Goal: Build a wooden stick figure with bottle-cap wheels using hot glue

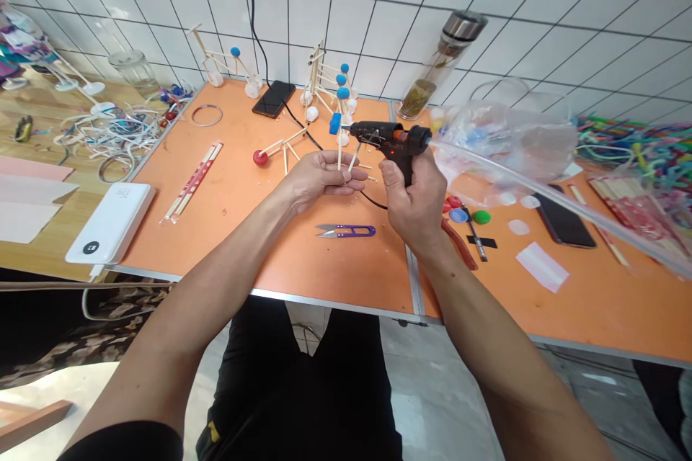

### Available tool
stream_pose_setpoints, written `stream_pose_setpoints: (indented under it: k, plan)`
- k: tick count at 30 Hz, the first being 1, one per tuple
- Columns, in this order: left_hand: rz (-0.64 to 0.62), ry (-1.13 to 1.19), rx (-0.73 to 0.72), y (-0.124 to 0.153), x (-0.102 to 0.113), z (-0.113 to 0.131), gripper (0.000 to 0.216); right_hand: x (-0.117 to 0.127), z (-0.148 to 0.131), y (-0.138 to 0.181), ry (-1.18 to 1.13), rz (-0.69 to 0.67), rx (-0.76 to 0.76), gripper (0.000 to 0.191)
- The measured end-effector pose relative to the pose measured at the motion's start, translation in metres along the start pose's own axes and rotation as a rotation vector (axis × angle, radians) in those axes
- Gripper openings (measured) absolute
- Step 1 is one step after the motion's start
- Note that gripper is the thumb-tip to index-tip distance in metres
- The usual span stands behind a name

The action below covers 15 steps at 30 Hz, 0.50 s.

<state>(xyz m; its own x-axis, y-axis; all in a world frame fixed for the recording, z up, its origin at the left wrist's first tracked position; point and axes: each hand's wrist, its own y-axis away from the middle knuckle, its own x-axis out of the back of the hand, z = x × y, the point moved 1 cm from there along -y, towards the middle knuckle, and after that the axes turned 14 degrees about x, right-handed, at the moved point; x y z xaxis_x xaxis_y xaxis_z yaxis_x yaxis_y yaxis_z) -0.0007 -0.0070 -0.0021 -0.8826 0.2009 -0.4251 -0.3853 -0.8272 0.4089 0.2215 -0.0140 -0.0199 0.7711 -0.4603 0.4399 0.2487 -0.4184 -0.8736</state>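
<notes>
My left hand (pixel 324 174) pinches thin wooden sticks (pixel 340 151) that rise between thumb and fingers, with a blue bottle cap (pixel 335 124) at their upper end. A black hot glue gun (pixel 385 135) is gripped in my right hand (pixel 417 203), its nozzle pointing left, close to the blue cap. Whether nozzle and cap touch, I cannot tell. From the gun's back runs a long clear glue stick (pixel 540 198). Left of my left hand, a stick piece with a red cap (pixel 260 158) lies on the table. Purple thread snips (pixel 351 230) lie below my hands.
Stick models with blue balls (pixel 342 79) and another model (pixel 235 61) stand by the tiled wall. Around are a phone (pixel 274 99), packaged chopsticks (pixel 193 181), a white power bank (pixel 112 223), a glass bottle (pixel 440 65), plastic bags (pixel 502 137), coloured caps (pixel 481 217) and red-handled pliers (pixel 459 245).
</notes>
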Motion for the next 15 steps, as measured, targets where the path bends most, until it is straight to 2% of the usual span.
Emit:
stream_pose_setpoints:
  k: [15]
  plan:
    - [0.004,0.003,0.005,0.0018,-0.0022,0.0011,0.019,0.0017,0.0002,-0.0003,-0.047,-0.029,-0.056,0.050]
